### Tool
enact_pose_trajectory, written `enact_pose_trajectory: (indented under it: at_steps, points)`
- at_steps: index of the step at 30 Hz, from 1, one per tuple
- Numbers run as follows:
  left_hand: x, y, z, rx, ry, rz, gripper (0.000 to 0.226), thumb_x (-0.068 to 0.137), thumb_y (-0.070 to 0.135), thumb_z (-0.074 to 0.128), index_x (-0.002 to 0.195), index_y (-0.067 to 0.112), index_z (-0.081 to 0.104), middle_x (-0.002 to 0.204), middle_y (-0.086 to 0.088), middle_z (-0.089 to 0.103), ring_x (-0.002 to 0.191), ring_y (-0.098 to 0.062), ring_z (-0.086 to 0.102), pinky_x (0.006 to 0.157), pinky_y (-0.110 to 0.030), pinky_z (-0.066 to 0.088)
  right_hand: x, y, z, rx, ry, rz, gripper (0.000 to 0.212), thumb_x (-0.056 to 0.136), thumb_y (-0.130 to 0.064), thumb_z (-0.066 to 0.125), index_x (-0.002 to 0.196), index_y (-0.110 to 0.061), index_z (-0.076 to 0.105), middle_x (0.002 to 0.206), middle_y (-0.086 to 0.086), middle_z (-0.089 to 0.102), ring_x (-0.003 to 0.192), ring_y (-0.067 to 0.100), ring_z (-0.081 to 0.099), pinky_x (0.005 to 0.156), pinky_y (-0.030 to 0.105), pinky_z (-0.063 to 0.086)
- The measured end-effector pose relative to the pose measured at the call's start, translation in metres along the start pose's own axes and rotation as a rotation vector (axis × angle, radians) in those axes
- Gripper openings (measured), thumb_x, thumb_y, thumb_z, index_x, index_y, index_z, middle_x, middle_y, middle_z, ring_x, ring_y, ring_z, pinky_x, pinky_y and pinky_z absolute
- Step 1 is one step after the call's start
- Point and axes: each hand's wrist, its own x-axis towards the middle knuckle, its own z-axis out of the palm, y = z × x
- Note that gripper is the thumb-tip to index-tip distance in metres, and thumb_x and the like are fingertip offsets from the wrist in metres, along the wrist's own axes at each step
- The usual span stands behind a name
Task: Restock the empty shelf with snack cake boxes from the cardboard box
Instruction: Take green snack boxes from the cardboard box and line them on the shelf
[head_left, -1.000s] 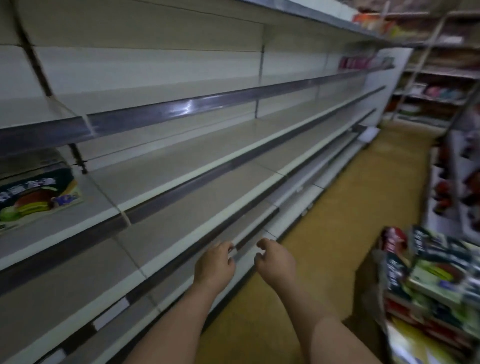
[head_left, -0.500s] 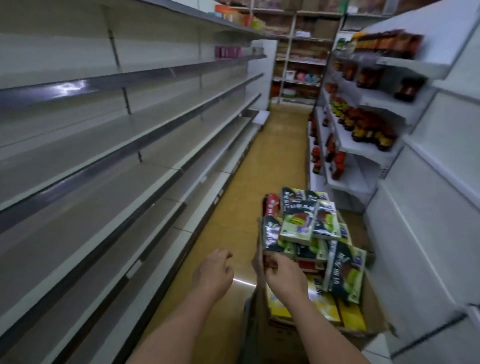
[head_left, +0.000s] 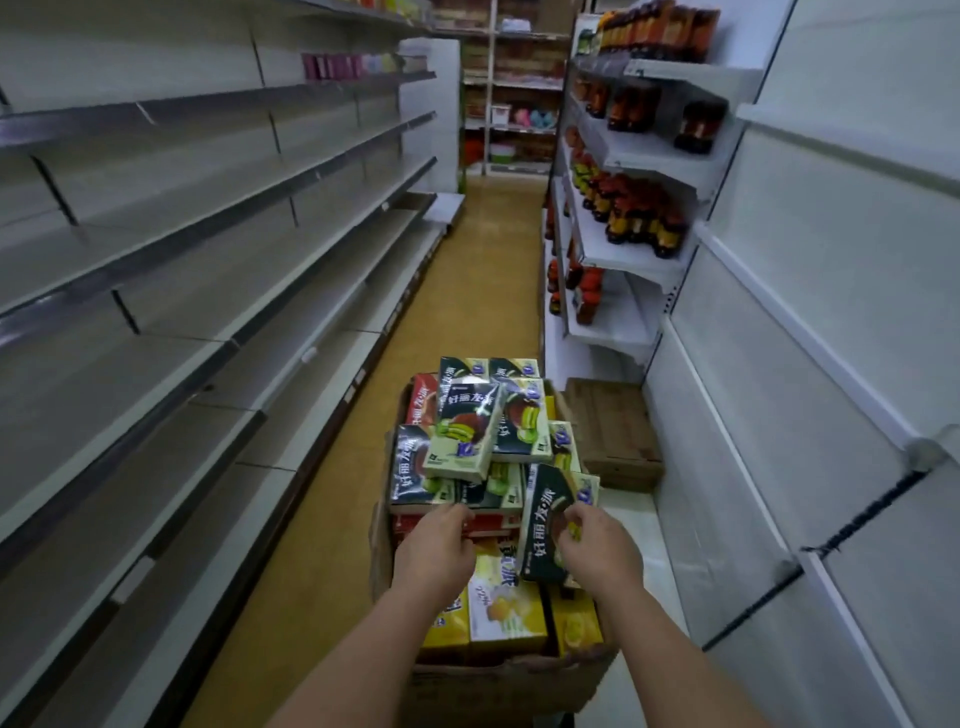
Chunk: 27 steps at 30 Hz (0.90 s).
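Now we turn from shelf (head_left: 171, 364) to carton (head_left: 498, 680) | left hand (head_left: 434, 553) touches box stack (head_left: 447, 467), grip unclear | right hand (head_left: 597, 545) pinches dark box (head_left: 545, 525) | pickup starts.

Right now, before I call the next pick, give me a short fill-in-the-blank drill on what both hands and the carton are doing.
1. The right hand pinches a dark green snack cake box that stands ____ rather than lying flat.
2. The left hand reaches the near edge of the stacked green boxes in the ____ box.
3. The lowest boxes showing at the carton's near side are ____ in colour.
4. The long shelves on the person's left hold ____ snack cake boxes.

Missing words: tilted; cardboard; yellow; no
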Motion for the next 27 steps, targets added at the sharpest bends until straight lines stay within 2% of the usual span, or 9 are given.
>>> enact_pose_trajectory:
  at_steps: [3,8,12,15,18,21,24,27]
  points:
    - [0.013,0.012,0.017,0.002,-0.051,0.003,0.038,0.093,0.02,0.045,0.131,0.025,0.048,0.123,0.007,0.053,0.11,-0.014,0.053,0.082,-0.032,0.051,0.014,0.017,-0.004,0.024,-0.018,0.021,0.037,0.087,-0.025,0.053,0.125,-0.025,0.054,0.122,-0.003,0.058,0.109,0.019,0.056,0.077,0.029,0.047]
    - [0.04,0.029,0.04,-0.004,-0.106,0.014,0.039,0.093,0.019,0.047,0.132,0.023,0.046,0.124,0.004,0.051,0.111,-0.016,0.052,0.08,-0.03,0.048,0.043,0.03,-0.007,0.012,-0.067,0.038,0.045,0.082,-0.024,0.057,0.126,-0.025,0.052,0.121,0.0,0.056,0.113,0.021,0.051,0.083,0.035,0.05]
    - [0.064,0.037,0.056,-0.079,-0.18,0.0,0.052,0.095,0.028,0.05,0.144,0.023,0.031,0.141,0.002,0.038,0.116,-0.017,0.051,0.08,-0.029,0.044,0.066,0.031,-0.006,-0.049,-0.086,0.038,0.054,0.084,-0.022,0.057,0.136,-0.024,0.042,0.132,0.003,0.049,0.123,0.024,0.041,0.095,0.035,0.042]
    - [0.084,0.041,0.068,-0.179,-0.213,-0.055,0.067,0.094,0.034,0.055,0.149,0.021,0.02,0.149,-0.001,0.029,0.129,-0.019,0.043,0.093,-0.031,0.043,0.085,0.029,-0.001,-0.091,-0.117,0.03,0.061,0.085,-0.024,0.058,0.141,-0.024,0.035,0.138,0.003,0.045,0.128,0.024,0.037,0.101,0.034,0.038]
    - [0.102,0.047,0.077,-0.236,-0.215,-0.105,0.071,0.094,0.033,0.055,0.151,0.018,0.013,0.15,-0.004,0.029,0.136,-0.022,0.034,0.104,-0.034,0.037,0.103,0.028,0.005,-0.132,-0.152,0.013,0.064,0.086,-0.025,0.058,0.143,-0.024,0.031,0.145,0.001,0.04,0.132,0.023,0.034,0.104,0.035,0.036]
    - [0.117,0.05,0.088,-0.276,-0.224,-0.163,0.069,0.096,0.03,0.051,0.151,0.016,0.012,0.148,-0.006,0.035,0.135,-0.024,0.036,0.105,-0.036,0.036,0.117,0.026,0.011,-0.193,-0.2,-0.013,0.068,0.088,-0.023,0.057,0.147,-0.019,0.025,0.152,0.001,0.029,0.139,0.023,0.025,0.113,0.037,0.028]
    - [0.129,0.05,0.1,-0.332,-0.234,-0.201,0.063,0.096,0.03,0.051,0.148,0.016,0.021,0.147,-0.005,0.041,0.132,-0.026,0.041,0.106,-0.04,0.039,0.126,0.025,0.015,-0.252,-0.23,-0.046,0.067,0.087,-0.02,0.056,0.147,-0.018,0.025,0.153,0.002,0.027,0.14,0.025,0.022,0.114,0.039,0.025]
    - [0.135,0.053,0.108,-0.357,-0.262,-0.261,0.065,0.096,0.03,0.051,0.15,0.016,0.018,0.151,-0.006,0.034,0.138,-0.027,0.031,0.11,-0.04,0.033,0.134,0.028,0.019,-0.267,-0.269,-0.065,0.07,0.087,-0.02,0.055,0.148,-0.018,0.022,0.154,0.002,0.025,0.142,0.025,0.019,0.116,0.041,0.02]
